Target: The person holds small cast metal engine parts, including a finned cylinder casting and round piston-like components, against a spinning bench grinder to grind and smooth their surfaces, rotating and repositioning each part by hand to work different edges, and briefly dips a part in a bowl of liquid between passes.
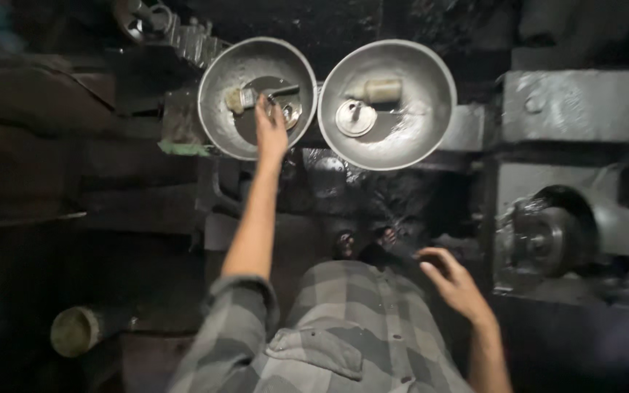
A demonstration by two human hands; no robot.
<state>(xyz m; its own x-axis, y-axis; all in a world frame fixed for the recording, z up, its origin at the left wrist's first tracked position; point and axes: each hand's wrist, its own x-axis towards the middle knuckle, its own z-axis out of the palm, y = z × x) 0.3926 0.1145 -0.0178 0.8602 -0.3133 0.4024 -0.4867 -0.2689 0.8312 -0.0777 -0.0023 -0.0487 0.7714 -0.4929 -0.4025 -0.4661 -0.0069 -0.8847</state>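
Head view: dim workshop, dark greasy machine bed below the camera. Two round metal bowls sit side by side at the far edge of the bed, rims nearly touching.

Left hand (271, 131) reaches out on a straight arm into the left bowl (216, 116), fingers down at the centre of it, on or just above a small metal part (289, 113) lying in dark oily liquid. Cannot tell whether the fingers are pinched on that part or only touching it. A pale stubby brush-like piece (238, 98) lies just to the left of the fingertips, and a dark rod (285, 92) lies just beyond them.

Right bowl (431, 109) holds a round metal disc with a centre stub (355, 118) and, nearer the far rim, a pale cylinder (380, 90) on its side. No hand is near it.

Right hand (453, 284) hangs low near the body, fingers spread and loosely curled, holding nothing, well apart from both bowls. Just to its right, a round machine hub (547, 240) sticks out of a grey casting.

Checked grey shirt (343, 335) fills the bottom of the frame. A pale tube end (74, 331) lies near the bottom-left corner, in shadow.
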